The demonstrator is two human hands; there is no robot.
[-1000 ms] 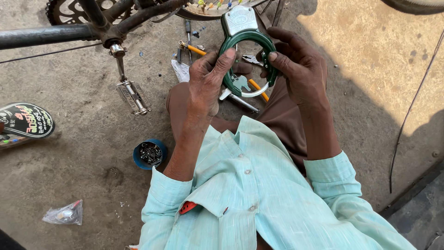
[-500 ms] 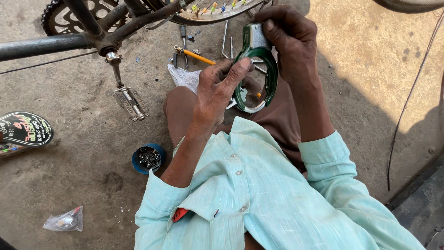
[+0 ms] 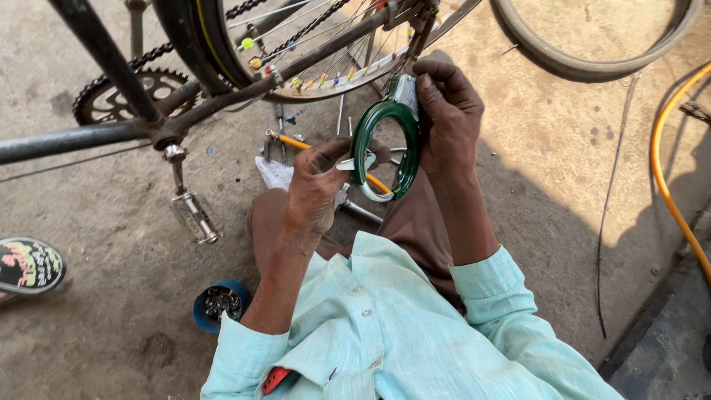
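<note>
A green ring-shaped bicycle lock with a silver metal body at its top is held upright in front of me. My right hand grips the silver top of the lock. My left hand pinches the lock's left side, where a small silver tab sticks out. The lock hangs just below the spoked rear wheel of a bicycle. Tools, among them an orange-handled screwdriver, lie on the ground under the lock, partly hidden by my hands.
The bicycle's dark frame, chainring and pedal cross the upper left. A blue cup of small metal parts sits by my left knee. A loose tyre lies upper right, an orange hose at right, a sandal at left.
Both hands have lifted the lock up toward the wheel and turned it more edge-on. My view has shifted, showing more of the wheel and the tyre.
</note>
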